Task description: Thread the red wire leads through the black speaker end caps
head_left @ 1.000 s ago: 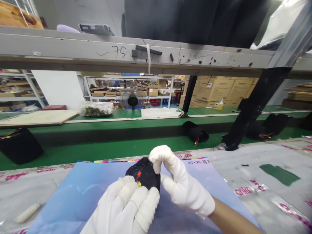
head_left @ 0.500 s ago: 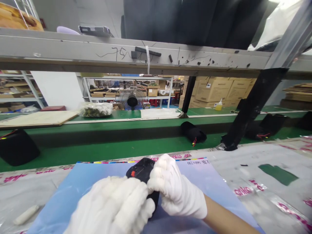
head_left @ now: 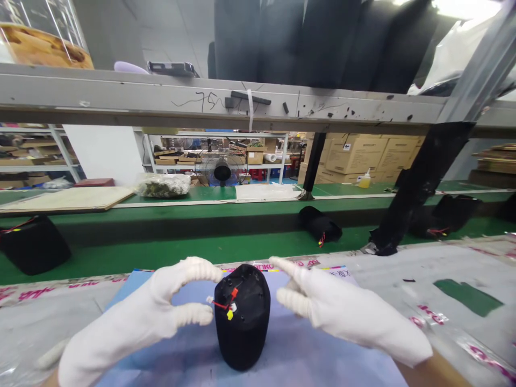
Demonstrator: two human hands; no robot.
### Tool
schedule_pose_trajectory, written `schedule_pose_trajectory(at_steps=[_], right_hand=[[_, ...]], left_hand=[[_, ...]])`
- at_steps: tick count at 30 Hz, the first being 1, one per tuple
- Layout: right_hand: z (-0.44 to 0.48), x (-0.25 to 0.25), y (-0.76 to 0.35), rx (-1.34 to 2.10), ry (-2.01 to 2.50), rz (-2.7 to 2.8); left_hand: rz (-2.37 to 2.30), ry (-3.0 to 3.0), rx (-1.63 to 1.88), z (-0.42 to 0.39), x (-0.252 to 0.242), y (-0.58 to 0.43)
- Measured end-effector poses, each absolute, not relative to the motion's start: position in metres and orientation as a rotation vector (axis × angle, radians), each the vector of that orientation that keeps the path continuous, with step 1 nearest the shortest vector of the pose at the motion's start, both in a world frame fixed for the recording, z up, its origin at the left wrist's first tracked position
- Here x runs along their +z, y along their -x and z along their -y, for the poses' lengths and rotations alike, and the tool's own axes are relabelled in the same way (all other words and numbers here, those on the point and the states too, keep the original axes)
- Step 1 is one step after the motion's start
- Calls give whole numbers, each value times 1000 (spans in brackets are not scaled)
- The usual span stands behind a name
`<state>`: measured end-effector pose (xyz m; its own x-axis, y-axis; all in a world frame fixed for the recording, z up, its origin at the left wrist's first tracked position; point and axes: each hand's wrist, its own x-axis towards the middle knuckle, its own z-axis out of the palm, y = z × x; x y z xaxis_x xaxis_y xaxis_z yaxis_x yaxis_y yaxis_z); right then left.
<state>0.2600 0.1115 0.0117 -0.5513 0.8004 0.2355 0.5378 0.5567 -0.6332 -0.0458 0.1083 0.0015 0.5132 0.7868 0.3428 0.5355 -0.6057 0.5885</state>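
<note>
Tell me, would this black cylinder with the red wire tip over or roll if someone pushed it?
The black fabric-covered cylinder will probably stay put under a light nudge, since it stands upright on its wide end on the blue sheet. Its round body looks apt to roll if laid down. The thin red wire near its top looks easily snagged.

Brightness: The whole room is bright, and the gray metal beam (head_left: 201,97) is easy to see.
Light: A white glow (head_left: 463,8) shines above the beam, on the right.
Glare: The shiny plastic sheet (head_left: 455,269) below the beam has a soft, pale shine.
Shadows: The black round object (head_left: 242,317) below the beam has a soft, dark shadow.
Blur: Things far past the beam look a little soft.
Edges: The beam looks bent toward both sides.
</note>
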Motion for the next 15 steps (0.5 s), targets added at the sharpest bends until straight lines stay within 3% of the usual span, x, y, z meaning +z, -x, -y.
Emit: schedule_pose_trajectory(at_steps=[4, 10, 15], right_hand=[[-111, 7, -249, 808, 811, 2414], [-133, -17, -228, 1200, 1008, 2007], [-140, -14, -226, 1039, 1023, 1863]], left_hand=[[-881, -2509, 984, -106, -4, 28], [-827, -2838, 1227, -100, -13, 8], [-803, -2847, 1291, -96, -10, -4]])
